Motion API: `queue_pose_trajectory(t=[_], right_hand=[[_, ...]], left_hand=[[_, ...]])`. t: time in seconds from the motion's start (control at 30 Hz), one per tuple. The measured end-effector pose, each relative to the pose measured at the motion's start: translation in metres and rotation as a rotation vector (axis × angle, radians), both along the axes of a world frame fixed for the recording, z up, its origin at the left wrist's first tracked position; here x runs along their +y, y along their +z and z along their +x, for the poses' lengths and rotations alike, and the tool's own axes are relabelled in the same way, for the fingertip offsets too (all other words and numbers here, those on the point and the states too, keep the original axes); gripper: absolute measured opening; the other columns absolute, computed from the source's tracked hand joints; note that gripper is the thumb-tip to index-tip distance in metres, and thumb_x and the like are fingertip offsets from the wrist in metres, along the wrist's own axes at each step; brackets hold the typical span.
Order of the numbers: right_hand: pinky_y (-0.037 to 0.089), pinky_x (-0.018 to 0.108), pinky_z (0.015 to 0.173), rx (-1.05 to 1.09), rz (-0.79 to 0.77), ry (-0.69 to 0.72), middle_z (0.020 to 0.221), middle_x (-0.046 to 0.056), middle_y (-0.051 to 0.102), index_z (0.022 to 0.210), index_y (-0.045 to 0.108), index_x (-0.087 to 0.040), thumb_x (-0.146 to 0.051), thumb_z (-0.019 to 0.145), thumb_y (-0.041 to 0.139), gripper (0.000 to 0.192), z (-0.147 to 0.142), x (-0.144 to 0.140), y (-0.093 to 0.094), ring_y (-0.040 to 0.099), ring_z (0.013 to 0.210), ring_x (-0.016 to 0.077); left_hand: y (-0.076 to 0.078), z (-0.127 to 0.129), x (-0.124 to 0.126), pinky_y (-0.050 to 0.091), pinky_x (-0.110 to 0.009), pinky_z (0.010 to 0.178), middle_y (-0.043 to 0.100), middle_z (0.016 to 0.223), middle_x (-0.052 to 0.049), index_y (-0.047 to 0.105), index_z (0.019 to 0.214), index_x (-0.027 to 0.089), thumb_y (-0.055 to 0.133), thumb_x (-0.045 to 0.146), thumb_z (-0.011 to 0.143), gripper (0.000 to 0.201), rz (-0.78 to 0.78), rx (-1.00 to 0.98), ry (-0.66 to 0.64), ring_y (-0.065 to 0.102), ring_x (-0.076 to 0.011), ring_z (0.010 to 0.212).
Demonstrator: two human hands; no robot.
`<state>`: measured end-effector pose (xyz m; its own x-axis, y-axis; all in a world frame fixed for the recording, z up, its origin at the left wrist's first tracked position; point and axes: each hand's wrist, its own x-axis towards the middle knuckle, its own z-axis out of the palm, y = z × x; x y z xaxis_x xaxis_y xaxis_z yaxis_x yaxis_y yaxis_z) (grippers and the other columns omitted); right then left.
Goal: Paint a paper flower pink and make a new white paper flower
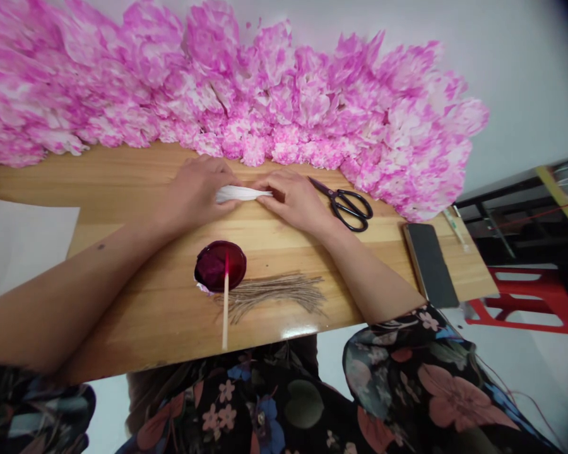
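The left hand [194,192] and right hand [296,200] rest side by side on the wooden bench [137,302], both closed on a strip of folded white paper [240,193] that lies flat between them near the far edge. The left grip is pressed over one end of the paper, fingers curled down on it. The right grip pinches the other end between thumb and fingertips.

Black scissors [348,205] lie on the bench just beside the right hand, blades pointing toward it, not touched. Nearer the person stands a small dish of dark red dye [220,265], with a thin stick [225,309] resting across its rim, the tip stained red. A bundle of brown twine pieces [279,293] lies just beside the dish. A dark phone [430,265] lies face up toward the right end of the bench. A long bank of pink and white paper flowers [265,94] is heaped along the far side, touching the bench edge behind the hands.
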<state>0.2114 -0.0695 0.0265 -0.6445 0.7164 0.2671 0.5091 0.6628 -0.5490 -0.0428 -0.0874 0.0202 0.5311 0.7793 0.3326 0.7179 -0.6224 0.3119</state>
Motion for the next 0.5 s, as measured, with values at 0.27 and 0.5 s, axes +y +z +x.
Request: queue_pose_trajectory(t=[0.27, 0.5], right_hand=[[0.051, 0.043, 0.101, 0.021, -0.046, -0.015, 0.114, 0.008, 0.081, 0.114, 0.078, -0.025, -0.034, 0.099, 0.071, 0.019, 0.0009, 0.0013, -0.0004, 0.069, 0.104, 0.0270], [0.051, 0.040, 0.102, 0.118, -0.145, -0.038, 0.114, 0.008, 0.081, 0.108, 0.079, -0.024, -0.060, 0.107, 0.052, 0.045, 0.0007, 0.0018, -0.0005, 0.070, 0.107, 0.0254]], left_hand=[[-0.0015, -0.0022, 0.0036, 0.050, -0.042, 0.090, 0.072, 0.105, -0.005, 0.077, 0.123, 0.027, 0.063, 0.041, 0.097, 0.033, 0.013, -0.009, -0.018, 0.063, -0.0259, 0.099], [-0.0051, -0.0015, 0.0060, 0.048, -0.041, 0.089, 0.074, 0.104, -0.006, 0.079, 0.115, 0.028, 0.062, 0.040, 0.095, 0.029, 0.001, -0.048, -0.019, 0.066, -0.0261, 0.097]])
